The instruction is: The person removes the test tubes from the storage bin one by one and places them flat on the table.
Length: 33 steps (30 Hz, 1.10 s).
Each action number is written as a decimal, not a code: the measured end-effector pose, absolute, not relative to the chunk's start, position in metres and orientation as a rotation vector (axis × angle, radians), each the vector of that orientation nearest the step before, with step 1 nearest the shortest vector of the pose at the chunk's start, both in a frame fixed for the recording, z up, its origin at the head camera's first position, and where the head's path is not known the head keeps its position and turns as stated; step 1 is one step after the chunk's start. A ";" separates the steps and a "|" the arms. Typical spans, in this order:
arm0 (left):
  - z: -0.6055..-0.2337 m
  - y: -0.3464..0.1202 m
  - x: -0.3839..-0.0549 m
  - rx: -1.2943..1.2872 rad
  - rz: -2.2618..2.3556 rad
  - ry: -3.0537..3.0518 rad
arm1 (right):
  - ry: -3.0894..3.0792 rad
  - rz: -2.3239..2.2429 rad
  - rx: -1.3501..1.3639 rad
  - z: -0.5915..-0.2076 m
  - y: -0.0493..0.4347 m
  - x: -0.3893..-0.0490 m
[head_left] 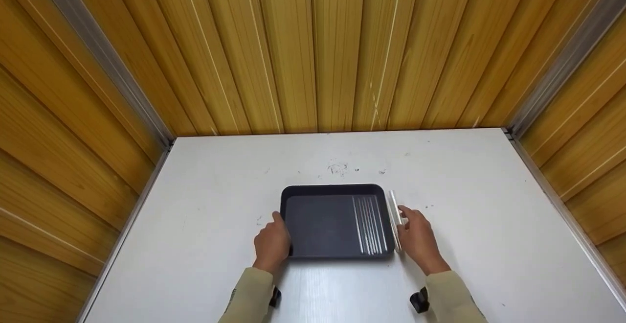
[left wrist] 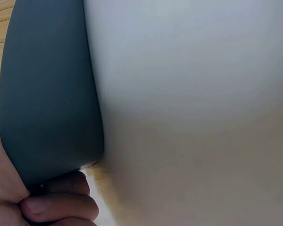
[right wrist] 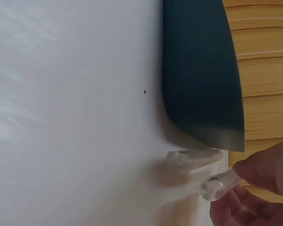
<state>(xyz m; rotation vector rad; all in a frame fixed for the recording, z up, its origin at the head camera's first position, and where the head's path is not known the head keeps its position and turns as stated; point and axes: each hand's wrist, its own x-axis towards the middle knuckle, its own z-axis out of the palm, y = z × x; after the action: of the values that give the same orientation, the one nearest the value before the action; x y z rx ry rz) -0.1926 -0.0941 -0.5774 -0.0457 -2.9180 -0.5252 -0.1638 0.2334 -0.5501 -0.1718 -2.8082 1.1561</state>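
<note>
A dark grey rectangular tray (head_left: 320, 225) lies on the white table, with several clear tubes (head_left: 370, 225) side by side in its right part. My left hand (head_left: 272, 242) grips the tray's left side, thumb up by the rim; in the left wrist view its fingers (left wrist: 61, 207) curl at the tray's corner. Just off the tray's right side, my right hand (head_left: 418, 237) pinches a clear tube (right wrist: 220, 184) between thumb and fingers. Beside it, a second clear tube (right wrist: 193, 160) lies close to the tray's outer wall. The tubes' far ends are hidden in the right wrist view.
The white table (head_left: 195, 264) carries dark scuff marks (head_left: 337, 169) behind the tray. Yellow wood-patterned panels (head_left: 337, 54) with grey metal corner posts (head_left: 107, 58) stand around the back and sides. Black devices (head_left: 419, 301) sit at both wrists.
</note>
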 end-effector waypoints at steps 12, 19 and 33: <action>-0.577 -0.094 -0.192 -0.045 -0.556 -2.917 | -2.798 1.134 -0.148 -0.559 0.236 -0.165; -0.578 -0.093 -0.190 -0.079 -0.536 -2.865 | -2.790 1.131 -0.128 -0.563 0.236 -0.166; -0.579 -0.093 -0.193 -0.045 -0.559 -2.893 | -2.787 1.155 -0.171 -0.568 0.235 -0.166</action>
<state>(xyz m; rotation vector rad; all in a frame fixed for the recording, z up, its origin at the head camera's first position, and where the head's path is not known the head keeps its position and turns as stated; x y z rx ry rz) -0.1930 -0.0928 -0.5794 -0.0448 -2.8931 -0.5586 -0.1664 0.2351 -0.5681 -0.1708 -2.7868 1.1546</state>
